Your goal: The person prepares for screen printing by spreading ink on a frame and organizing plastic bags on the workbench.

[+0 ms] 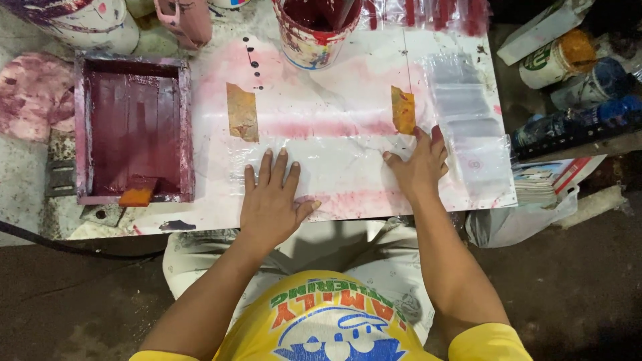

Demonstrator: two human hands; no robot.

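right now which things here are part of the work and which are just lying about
In use: left hand and right hand flat on the clear plastic sheet; tape strips; stack of bags.
Lying about: red tray; paint bucket; bottles; books.

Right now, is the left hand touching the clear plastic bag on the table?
Touching. The head view shows the left hand lying flat, fingers spread, on the clear plastic bag, with no gap visible under the palm.

A single head-worn camera looks almost straight down, from close above, onto a paint-stained counter [348,87]. The counter fills the upper half of the view; below its near edge appear the wearer's own forearms, lap and shirt, with dark floor on either side.
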